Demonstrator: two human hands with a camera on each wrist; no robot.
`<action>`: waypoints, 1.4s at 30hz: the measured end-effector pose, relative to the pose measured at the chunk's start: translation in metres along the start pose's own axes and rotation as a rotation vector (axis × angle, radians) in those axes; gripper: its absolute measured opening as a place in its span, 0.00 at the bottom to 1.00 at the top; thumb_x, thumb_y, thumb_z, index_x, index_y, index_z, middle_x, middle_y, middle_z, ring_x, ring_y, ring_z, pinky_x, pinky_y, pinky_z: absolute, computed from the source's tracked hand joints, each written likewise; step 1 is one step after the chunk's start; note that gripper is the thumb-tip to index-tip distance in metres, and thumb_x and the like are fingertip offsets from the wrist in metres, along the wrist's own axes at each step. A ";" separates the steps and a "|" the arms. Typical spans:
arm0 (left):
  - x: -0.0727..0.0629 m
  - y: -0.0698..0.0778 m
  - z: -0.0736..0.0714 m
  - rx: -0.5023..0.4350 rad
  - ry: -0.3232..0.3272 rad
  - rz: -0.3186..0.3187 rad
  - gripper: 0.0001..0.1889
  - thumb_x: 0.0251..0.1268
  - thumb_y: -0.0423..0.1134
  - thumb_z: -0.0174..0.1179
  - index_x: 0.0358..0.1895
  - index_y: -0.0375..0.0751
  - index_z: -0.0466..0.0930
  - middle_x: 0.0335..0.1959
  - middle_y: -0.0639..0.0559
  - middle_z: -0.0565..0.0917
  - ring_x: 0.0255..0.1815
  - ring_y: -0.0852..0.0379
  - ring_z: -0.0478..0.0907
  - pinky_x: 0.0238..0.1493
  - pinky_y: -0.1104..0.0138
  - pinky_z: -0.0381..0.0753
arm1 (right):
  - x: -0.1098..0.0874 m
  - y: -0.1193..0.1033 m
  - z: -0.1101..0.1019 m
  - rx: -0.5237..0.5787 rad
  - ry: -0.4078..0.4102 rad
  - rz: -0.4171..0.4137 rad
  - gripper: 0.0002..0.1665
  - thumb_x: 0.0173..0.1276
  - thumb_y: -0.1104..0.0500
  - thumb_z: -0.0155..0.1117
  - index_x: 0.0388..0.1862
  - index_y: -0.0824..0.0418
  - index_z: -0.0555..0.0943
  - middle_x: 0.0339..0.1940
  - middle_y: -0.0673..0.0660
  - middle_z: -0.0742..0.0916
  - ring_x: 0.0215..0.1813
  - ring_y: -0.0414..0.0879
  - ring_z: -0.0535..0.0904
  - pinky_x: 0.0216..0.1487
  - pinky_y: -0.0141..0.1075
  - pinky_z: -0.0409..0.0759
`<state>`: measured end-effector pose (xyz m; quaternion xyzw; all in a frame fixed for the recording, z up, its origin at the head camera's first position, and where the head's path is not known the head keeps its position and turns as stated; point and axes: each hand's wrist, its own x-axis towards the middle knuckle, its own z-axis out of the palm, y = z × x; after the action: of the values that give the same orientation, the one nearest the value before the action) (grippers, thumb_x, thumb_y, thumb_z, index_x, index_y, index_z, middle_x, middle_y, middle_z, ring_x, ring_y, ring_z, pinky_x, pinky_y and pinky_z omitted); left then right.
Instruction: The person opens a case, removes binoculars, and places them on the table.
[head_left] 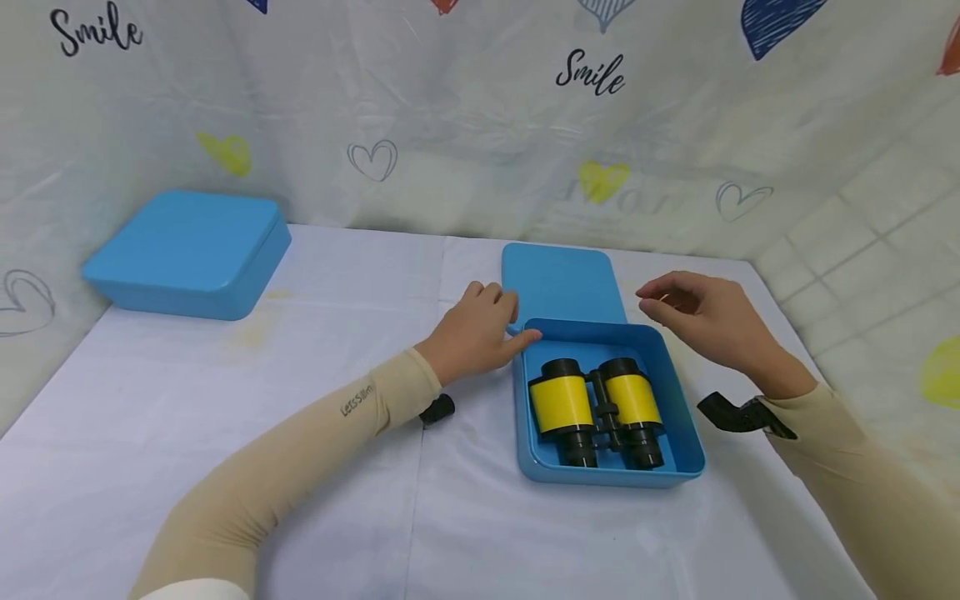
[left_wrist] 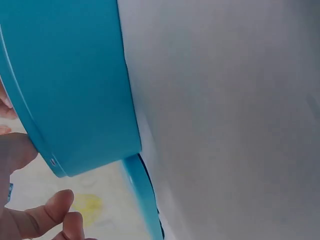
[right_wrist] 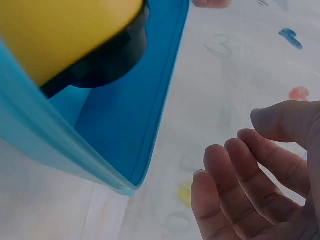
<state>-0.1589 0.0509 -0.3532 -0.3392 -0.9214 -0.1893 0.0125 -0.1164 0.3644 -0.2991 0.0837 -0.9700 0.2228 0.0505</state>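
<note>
Yellow-and-black binoculars (head_left: 561,403) lie inside a blue box (head_left: 528,450), their narrower ends toward the near wall. Behind the box, its flat blue lid (head_left: 562,283) lies on the table, the near edge hidden by the box. My left hand (head_left: 480,329) is at the box's back left corner, thumb at the rim and other fingers bent loosely outside the wall. In the left wrist view those fingers stand apart from the box (left_wrist: 75,90). To the right of the box my right hand (head_left: 708,321) hovers with nothing in it, fingers gently bent and thumb apart.
A second blue box (head_left: 195,250), closed, stands at the back left of the table. White cloth (head_left: 337,517) covers the tabletop. A printed sheet (head_left: 465,100) with hearts and lettering hangs behind it. Black wrist mounts (head_left: 738,414) stick out from both sleeves.
</note>
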 end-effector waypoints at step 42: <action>-0.047 0.042 0.015 0.415 0.212 0.159 0.22 0.72 0.59 0.56 0.31 0.42 0.77 0.22 0.52 0.72 0.26 0.55 0.65 0.27 0.70 0.52 | -0.069 -0.017 0.038 -0.177 -0.029 -0.457 0.45 0.46 0.43 0.88 0.63 0.53 0.80 0.63 0.59 0.80 0.61 0.55 0.72 0.49 0.57 0.85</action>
<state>-0.0952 0.0562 -0.3599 -0.3790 -0.9045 -0.0290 0.1934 -0.0481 0.3425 -0.3348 0.2995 -0.9422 0.1185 0.0927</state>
